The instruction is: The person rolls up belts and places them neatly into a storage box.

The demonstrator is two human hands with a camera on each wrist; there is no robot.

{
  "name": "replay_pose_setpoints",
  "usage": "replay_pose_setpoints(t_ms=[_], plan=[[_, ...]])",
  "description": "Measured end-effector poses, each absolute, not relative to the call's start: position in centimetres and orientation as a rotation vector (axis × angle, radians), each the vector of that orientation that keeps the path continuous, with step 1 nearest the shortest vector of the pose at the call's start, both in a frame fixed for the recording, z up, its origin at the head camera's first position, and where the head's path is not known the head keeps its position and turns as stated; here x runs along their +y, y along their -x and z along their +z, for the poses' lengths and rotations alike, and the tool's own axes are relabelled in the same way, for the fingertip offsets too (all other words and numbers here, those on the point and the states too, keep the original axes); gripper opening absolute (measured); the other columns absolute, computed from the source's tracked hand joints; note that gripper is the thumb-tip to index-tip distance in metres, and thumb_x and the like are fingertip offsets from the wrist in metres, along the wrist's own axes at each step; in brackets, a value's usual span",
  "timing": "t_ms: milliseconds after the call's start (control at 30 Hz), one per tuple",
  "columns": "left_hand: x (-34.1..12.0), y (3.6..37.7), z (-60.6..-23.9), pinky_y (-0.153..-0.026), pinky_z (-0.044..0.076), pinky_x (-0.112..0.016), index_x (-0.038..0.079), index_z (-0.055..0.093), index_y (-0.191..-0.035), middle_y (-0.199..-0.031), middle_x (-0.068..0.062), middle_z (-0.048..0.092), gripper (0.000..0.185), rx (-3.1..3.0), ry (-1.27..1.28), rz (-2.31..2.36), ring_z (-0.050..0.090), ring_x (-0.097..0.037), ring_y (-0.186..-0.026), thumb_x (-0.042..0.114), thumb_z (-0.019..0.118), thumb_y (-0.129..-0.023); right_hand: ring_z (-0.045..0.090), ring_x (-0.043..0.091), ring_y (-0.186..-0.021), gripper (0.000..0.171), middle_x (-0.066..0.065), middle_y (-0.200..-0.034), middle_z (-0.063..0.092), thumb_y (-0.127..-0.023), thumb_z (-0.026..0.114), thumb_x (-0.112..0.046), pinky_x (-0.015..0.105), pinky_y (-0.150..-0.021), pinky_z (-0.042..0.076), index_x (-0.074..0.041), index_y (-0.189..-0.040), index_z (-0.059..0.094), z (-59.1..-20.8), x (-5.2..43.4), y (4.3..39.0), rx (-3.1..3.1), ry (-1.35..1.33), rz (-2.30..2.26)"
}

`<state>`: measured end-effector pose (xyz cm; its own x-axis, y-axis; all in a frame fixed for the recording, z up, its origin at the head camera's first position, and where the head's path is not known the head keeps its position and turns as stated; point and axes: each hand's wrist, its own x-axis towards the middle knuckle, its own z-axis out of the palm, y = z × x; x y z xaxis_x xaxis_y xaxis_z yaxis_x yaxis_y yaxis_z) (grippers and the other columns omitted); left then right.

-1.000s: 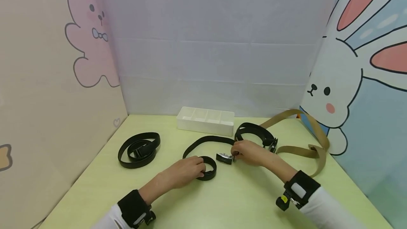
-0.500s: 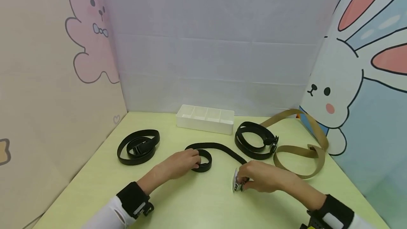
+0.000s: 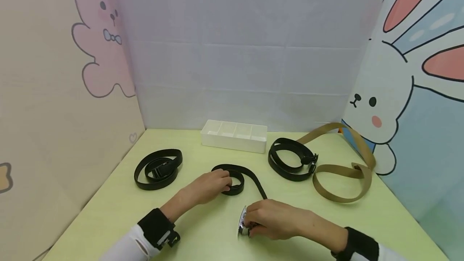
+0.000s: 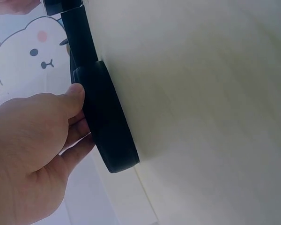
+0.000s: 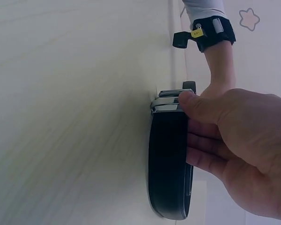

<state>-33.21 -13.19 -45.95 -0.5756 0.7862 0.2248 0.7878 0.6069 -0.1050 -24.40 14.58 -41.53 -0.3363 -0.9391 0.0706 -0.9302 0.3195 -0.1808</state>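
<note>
A black belt (image 3: 255, 181) lies on its edge between both hands, one end wound into a small coil (image 3: 238, 189). My left hand (image 3: 207, 187) pinches the coil at its left side; in the left wrist view the thumb presses the black strap (image 4: 107, 122) from above, fingers behind. Nearer the front edge, my right hand (image 3: 277, 219) grips the belt's silver buckle (image 3: 242, 223). The right wrist view has the thumb on the metal buckle (image 5: 167, 104), with the black strap (image 5: 166, 161) curving away from it. The strap bends from the coil toward the right hand.
Another coiled black belt (image 3: 158, 184) lies at the left. A third black belt (image 3: 290, 142) sits coiled at the right, beside a loosely looped tan belt (image 3: 342, 200). A white divided tray (image 3: 232, 144) stands at the back of the pale table (image 3: 203, 233).
My right hand has taken the buckle end from beside the right-hand coil, first toward the front edge, then leftward. The strap now bends more sharply. My left hand keeps the coil, shifted slightly.
</note>
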Motion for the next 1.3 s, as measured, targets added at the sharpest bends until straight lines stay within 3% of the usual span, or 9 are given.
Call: replay_pose_setpoints(t_ms=[300, 533, 767, 867, 1300], plan=[[-13.2, 33.3, -45.9, -0.081, 0.056, -0.024, 0.015, 0.078, -0.106, -0.101, 0.003, 0.068, 0.008, -2.604, 1.291, -0.026, 0.060, -0.012, -0.092, 0.021, 0.075, -0.110, 0.052, -0.009, -0.083, 0.004, -0.014, -0.094, 0.067, -0.107, 0.080, -0.020, 0.003, -0.078, 0.043, -0.017, -0.105, 0.079, -41.8, 15.0, 24.9, 2.481, 1.751, -0.374], [-13.2, 33.2, -45.7, -0.079, 0.055, -0.024, 0.014, 0.077, -0.102, -0.097, 0.004, 0.065, 0.008, -2.600, 1.300, -0.064, 0.058, -0.011, -0.089, 0.019, 0.077, -0.108, 0.060, -0.011, -0.084, 0.007, -0.008, -0.094, 0.076, -0.108, 0.078, -0.017, 0.011, -0.079, 0.053, -0.012, -0.106, 0.083, -41.0, 15.8, 27.4, 2.547, 1.712, -0.498], [-12.4, 33.6, -45.6, -0.074, 0.051, -0.022, 0.016, 0.082, -0.100, -0.094, 0.003, 0.068, 0.009, -2.595, 1.302, -0.063, 0.055, -0.010, -0.083, 0.020, 0.079, -0.107, 0.074, 0.016, -0.098, 0.009, 0.006, -0.110, 0.081, -0.102, 0.084, -0.011, 0.031, -0.088, 0.062, -0.006, -0.110, 0.084, -41.6, 14.5, 30.9, 2.850, 1.647, -0.389], [-11.9, 33.9, -45.4, -0.074, 0.051, -0.022, 0.017, 0.084, -0.098, -0.094, 0.003, 0.072, 0.010, -2.586, 1.301, -0.068, 0.058, -0.010, -0.082, 0.021, 0.080, -0.106, 0.075, 0.021, -0.104, 0.013, 0.008, -0.114, 0.080, -0.100, 0.085, -0.011, 0.037, -0.093, 0.063, -0.005, -0.112, 0.084, -42.3, 13.6, 32.0, 2.896, 1.632, -0.310], [-10.6, 34.5, -45.2, -0.076, 0.052, -0.021, 0.016, 0.088, -0.094, -0.091, 0.003, 0.075, 0.012, -2.555, 1.319, -0.159, 0.063, -0.010, -0.081, 0.019, 0.082, -0.104, 0.076, 0.017, -0.091, 0.006, 0.004, -0.098, 0.083, -0.097, 0.088, -0.009, 0.030, -0.084, 0.062, -0.008, -0.102, 0.085, -43.4, 13.1, 33.8, 2.887, 1.615, -0.345]])
